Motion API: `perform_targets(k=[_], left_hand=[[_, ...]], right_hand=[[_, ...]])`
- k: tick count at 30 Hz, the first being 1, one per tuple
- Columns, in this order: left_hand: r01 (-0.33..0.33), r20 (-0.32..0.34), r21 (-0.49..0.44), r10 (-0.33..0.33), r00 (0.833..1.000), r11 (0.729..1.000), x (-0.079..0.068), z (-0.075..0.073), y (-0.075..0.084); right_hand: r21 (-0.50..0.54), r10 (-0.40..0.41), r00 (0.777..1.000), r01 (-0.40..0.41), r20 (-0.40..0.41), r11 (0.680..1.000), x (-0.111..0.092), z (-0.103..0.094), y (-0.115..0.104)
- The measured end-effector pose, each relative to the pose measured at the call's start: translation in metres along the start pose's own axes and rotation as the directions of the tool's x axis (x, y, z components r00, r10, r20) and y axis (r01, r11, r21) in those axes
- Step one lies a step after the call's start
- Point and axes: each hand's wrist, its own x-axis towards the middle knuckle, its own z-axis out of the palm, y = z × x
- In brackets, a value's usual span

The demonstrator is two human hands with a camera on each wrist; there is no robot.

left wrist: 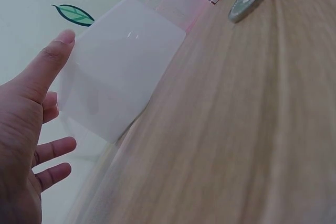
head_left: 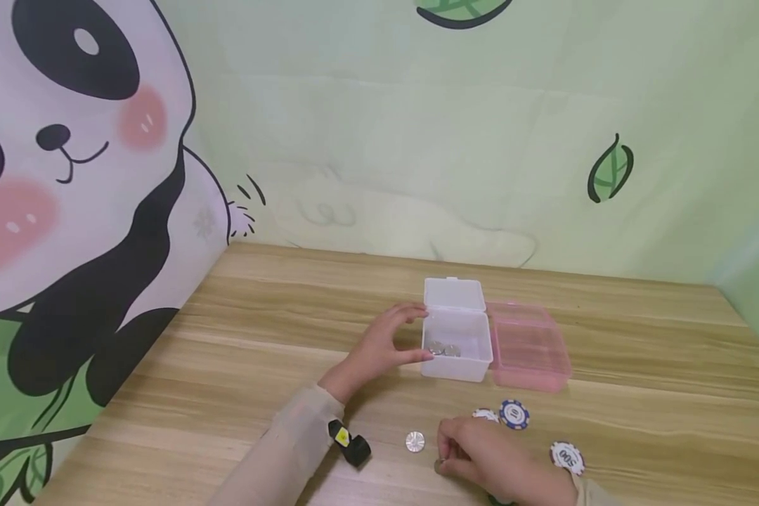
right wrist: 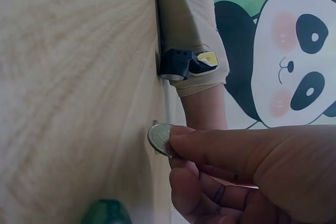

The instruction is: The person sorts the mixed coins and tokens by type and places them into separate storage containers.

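Note:
My right hand pinches a silver coin between thumb and fingers, low over the table. Another silver coin lies flat on the wood to its left. At the left side of an open white plastic box is my left hand, its thumb stretched along the front corner and its fingertips near the hinge. In the left wrist view the thumb overlaps the box and the other fingers are spread and loosely bent. Several silver coins sit inside the box.
A pink see-through box with its lid open stands against the white box's right side. A blue-edged poker chip, a black-edged chip and a partly hidden chip lie near the right hand. Part of something green shows low in the right wrist view.

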Motion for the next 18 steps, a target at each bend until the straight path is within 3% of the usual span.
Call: perform_targets(k=[8, 18], left_hand=[[-0.002, 0.008, -0.008, 0.002, 1.0, 1.0, 0.0, 0.001, 0.001], [0.017, 0.005, -0.004, -0.017, 1.0, 1.0, 0.0, 0.001, 0.0]], right_hand=[[0.051, -0.023, 0.999, 0.025, -0.036, 0.998, -0.002, -0.009, 0.007], [0.035, -0.023, 0.996, 0.026, -0.083, 0.999, 0.003, -0.041, 0.015]])
